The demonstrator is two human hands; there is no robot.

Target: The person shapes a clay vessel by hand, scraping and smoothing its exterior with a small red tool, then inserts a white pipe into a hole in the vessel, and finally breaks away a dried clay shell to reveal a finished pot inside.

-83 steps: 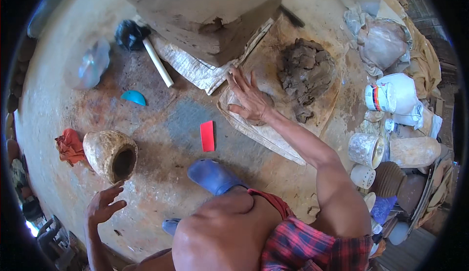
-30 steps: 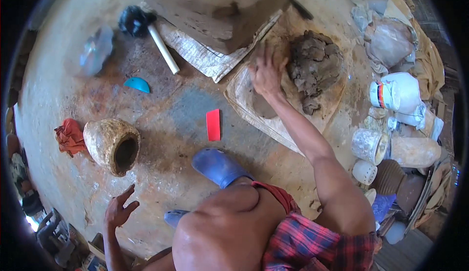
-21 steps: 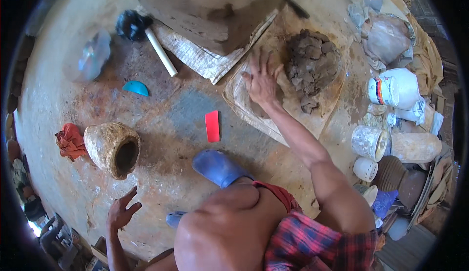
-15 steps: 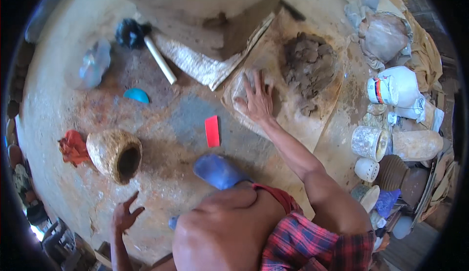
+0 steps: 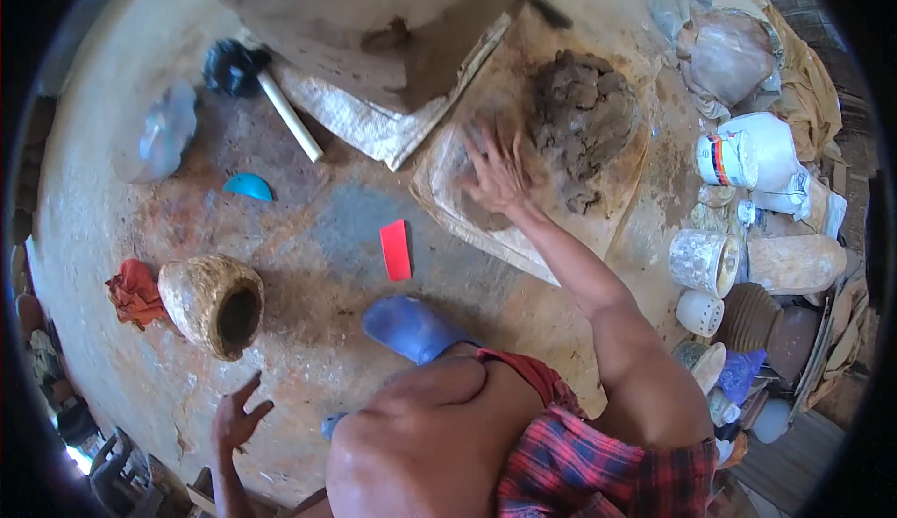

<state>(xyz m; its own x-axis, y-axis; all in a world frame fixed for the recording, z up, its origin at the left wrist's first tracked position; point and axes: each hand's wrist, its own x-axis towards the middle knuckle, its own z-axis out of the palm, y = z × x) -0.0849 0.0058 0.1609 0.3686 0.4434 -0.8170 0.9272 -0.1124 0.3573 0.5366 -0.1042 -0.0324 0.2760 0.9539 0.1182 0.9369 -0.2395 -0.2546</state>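
My right hand (image 5: 497,174) lies spread on a tan, clay-smeared sheet (image 5: 575,242), palm down, its fingertips blurred. Just right of it is a heap of crumbly dark clay (image 5: 584,112). My left hand (image 5: 241,417) is at the lower left with fingers apart and nothing in it. The nearest thing to it is a rough, hollow, cream-coloured vessel (image 5: 192,303) lying on its side, its dark mouth turned toward me. A large grey clay form (image 5: 346,4) stands beyond the sheet on a white sack (image 5: 350,116).
A red rectangle (image 5: 396,251), a turquoise half-disc (image 5: 249,186), a pale rod (image 5: 291,118), a black plastic bundle (image 5: 229,68) and a clear plastic bag (image 5: 168,135) lie on the floor. Beside the vessel is an orange-red cloth (image 5: 135,294). Buckets (image 5: 703,261) and pots line the right side.
My right hand has slid slightly rightward over the sheet, toward the clay heap. My left hand stays nearly where it was. The whole view has shifted a little.
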